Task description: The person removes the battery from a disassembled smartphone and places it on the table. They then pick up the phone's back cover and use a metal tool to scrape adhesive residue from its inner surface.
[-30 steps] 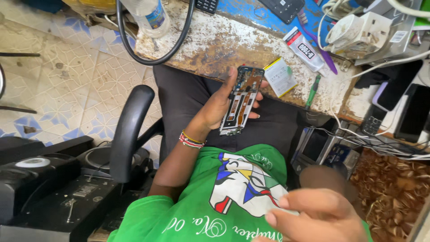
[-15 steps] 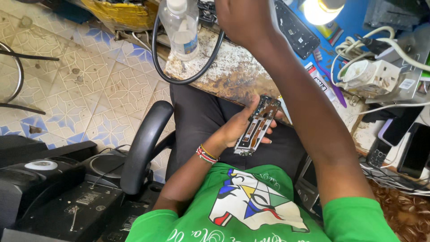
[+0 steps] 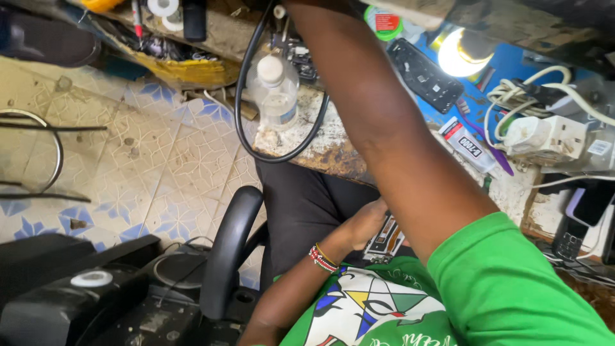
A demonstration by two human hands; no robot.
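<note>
While the left hand (image 3: 365, 223) curls around an opened phone (image 3: 386, 238) low over the lap, the right arm (image 3: 384, 128) stretches up and away across the surface (image 3: 333, 144), its hand out of view past the top edge, so whether it is spread or closed cannot be told. Phone's long axis runs roughly away from the body, tilted rightward, mostly hidden under that arm. A clear bottle (image 3: 274, 93) stands inside a black cable loop (image 3: 246, 128) just left of the arm; a lit lamp (image 3: 464, 54) glows beyond.

The person wore a green short-sleeved T-shirt (image 3: 512, 288) with a multicoloured print, dark trousers (image 3: 307, 205) and a beaded wristband (image 3: 322, 257).
</note>
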